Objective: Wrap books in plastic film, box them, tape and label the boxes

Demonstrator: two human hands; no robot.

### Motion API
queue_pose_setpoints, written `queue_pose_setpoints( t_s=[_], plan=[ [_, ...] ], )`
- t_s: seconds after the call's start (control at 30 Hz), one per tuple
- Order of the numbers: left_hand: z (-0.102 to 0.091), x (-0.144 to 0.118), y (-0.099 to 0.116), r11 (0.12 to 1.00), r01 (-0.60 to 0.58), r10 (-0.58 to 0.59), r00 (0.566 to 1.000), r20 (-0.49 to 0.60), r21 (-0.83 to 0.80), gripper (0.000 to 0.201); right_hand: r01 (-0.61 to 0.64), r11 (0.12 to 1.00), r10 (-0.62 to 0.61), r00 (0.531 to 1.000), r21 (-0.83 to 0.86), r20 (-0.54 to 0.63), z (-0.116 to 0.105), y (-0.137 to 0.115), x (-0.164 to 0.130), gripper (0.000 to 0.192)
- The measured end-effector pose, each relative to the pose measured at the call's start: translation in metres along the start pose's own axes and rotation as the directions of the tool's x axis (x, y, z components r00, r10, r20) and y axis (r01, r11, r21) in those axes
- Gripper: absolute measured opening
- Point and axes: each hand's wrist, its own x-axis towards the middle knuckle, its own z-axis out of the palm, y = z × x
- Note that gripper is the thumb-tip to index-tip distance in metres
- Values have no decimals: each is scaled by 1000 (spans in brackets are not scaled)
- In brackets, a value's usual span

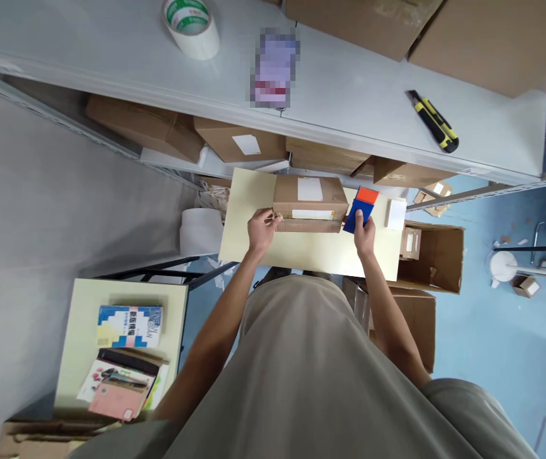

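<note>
A taped cardboard box (pixel 311 225) with white labels lies on a pale yellow table (pixel 249 185). At the box's left end, my left hand (pixel 261 232) has its fingers closed in a pinch on the near corner; whether they grip a flap or some tape is too small to tell. To the right of the box, my right hand (pixel 364 233) grips a flat blue and orange piece (pixel 367 199), its thumb on the blue face. Its kind I cannot make out. A small white box (pixel 395 214) sits at the table's right end, beyond that hand.
Above the table runs a grey shelf (pixel 349 89) with a tape roll (pixel 191 29), a blurred-out flat rectangle (pixel 275 70) and a yellow-black utility knife (pixel 433 121). Cardboard boxes (pixel 239 140) fill the level below. Books (pixel 129 326) lie on a side table; open cartons (pixel 440 255) stand right.
</note>
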Motion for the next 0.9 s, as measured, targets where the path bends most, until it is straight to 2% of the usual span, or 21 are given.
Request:
queue_pose_setpoints(
  t_s=[0.13, 0.2, 0.27, 0.37, 0.43, 0.5, 0.6, 0.73, 0.8, 0.9],
  plan=[
    [3, -14, -26, 991, 113, -109, 993, -51, 72, 17, -117, 993, 116, 992, 24, 58, 27, 20, -23, 80],
    [4, -24, -40, 985, 150, -149, 989, -21, 80, 23, -191, 982, 189, 975, 6, 113, 37, 32, -35, 80],
    [2, -35, -51, 982, 169, -172, 985, 30, 78, 32, -223, 975, 224, 968, -22, 114, 43, 43, -48, 76],
    [-6, -55, -63, 974, 185, -195, 979, 66, 128, 41, -201, 977, 201, 979, -74, -7, 40, 57, -72, 69],
    [-12, -69, -67, 960, 208, -224, 972, 69, 189, 34, -187, 967, 179, 982, -171, -59, 32, 65, -91, 66],
    [-16, -85, -68, 946, 228, -257, 960, 108, 229, 21, -180, 923, 180, 983, -340, -33, 21, 73, -111, 67],
    [-12, -109, -65, 969, 184, -219, 950, 223, 168, 18, -77, 816, 180, 976, -573, 125, 1, 86, -133, 71],
    [11, -135, -53, 999, 11, -26, 949, 313, 47, 32, 183, 767, 95, 915, -615, 392, -20, 106, -135, 76],
    [28, -146, -45, 996, -73, 55, 944, 327, 44, 43, 296, 753, 51, 864, -587, 502, -27, 116, -128, 79],
    [54, -162, -34, 982, -171, 139, 936, 324, 74, 52, 439, 739, 22, 743, -512, 669, -38, 128, -117, 80]
  ],
)
